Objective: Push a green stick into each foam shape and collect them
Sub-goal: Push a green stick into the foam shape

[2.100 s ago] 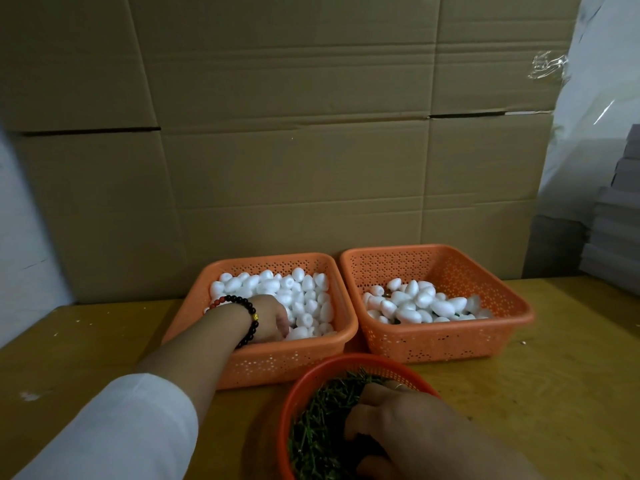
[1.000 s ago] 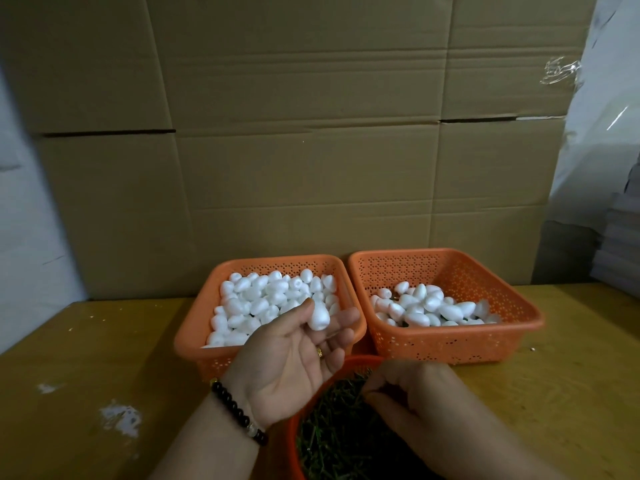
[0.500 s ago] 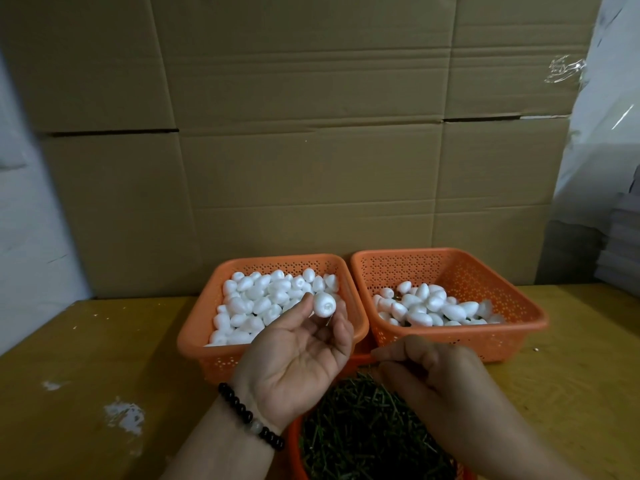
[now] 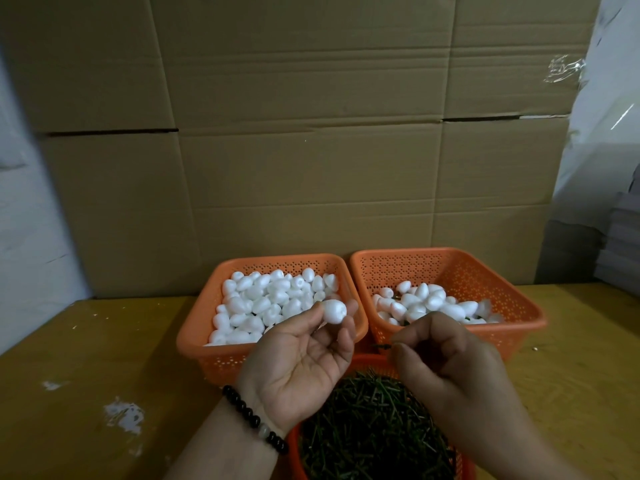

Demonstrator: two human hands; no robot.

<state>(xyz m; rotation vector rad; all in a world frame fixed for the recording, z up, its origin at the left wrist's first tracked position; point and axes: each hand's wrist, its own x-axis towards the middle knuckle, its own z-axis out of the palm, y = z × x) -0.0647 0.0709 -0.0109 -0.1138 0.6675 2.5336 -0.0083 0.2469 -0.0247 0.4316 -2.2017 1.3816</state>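
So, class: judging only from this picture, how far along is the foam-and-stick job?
Done: the right basket holds a modest pile of shapes, green bits showing among them.
In hand: the left hand pinches one foam shape; the right hand pinches a green stick, not yet pushed in.
Left: the left basket is heaped with plain shapes.
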